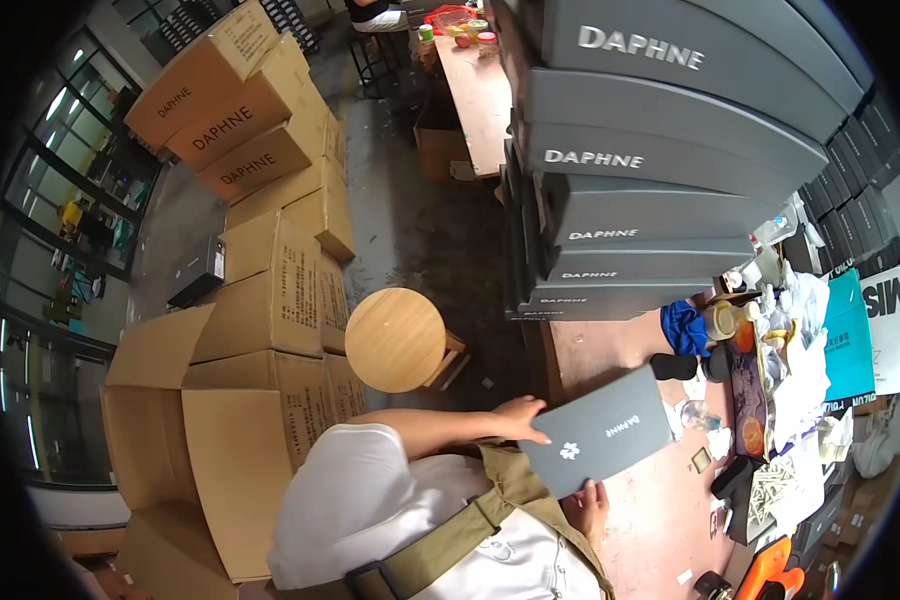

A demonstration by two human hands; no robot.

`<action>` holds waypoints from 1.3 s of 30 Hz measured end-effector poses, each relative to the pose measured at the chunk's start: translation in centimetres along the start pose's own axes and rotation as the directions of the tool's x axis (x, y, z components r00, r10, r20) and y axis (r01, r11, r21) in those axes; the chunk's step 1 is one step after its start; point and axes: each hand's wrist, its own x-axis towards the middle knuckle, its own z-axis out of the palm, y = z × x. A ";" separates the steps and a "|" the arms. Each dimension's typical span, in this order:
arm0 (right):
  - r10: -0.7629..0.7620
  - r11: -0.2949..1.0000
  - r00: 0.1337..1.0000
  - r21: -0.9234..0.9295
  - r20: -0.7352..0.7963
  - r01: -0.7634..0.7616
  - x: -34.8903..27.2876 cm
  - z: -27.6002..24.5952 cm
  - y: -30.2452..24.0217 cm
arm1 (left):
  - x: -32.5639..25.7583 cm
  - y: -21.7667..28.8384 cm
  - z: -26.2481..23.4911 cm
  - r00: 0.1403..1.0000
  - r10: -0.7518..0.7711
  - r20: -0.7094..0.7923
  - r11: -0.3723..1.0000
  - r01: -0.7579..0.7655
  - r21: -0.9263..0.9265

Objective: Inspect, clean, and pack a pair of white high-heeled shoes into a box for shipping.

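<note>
While both hands grip one grey box [598, 430] over table edge, left hand [518, 417] clasping near corner, right hand [589, 507] underneath, tall box stack [660, 170] stands finished behind; open cartons [220, 440] wait.

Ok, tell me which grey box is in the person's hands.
The flat grey box lying apart on the reddish table, left hand and right hand on its edges; the others sit stacked behind.

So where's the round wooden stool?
In the head view, the round wooden stool stands on the floor left of centre, between the stacked brown cardboard cartons and the tall grey box stack.
</note>
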 end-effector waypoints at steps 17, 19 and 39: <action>-0.124 0.906 0.975 0.380 -0.185 0.187 -3.7 -9.0 -8.2 | 6.7 13.0 5.2 0.912 -0.050 0.407 0.618 0.348 -0.705; -0.219 0.884 0.917 0.331 -0.332 0.331 -4.3 -7.1 -9.3 | 7.1 13.3 3.4 0.965 0.052 0.257 0.776 0.123 -0.618; -0.663 0.609 0.697 -0.346 0.274 0.714 -0.6 2.4 -8.6 | 1.5 25.0 1.8 0.446 0.709 0.546 0.687 -0.611 -0.393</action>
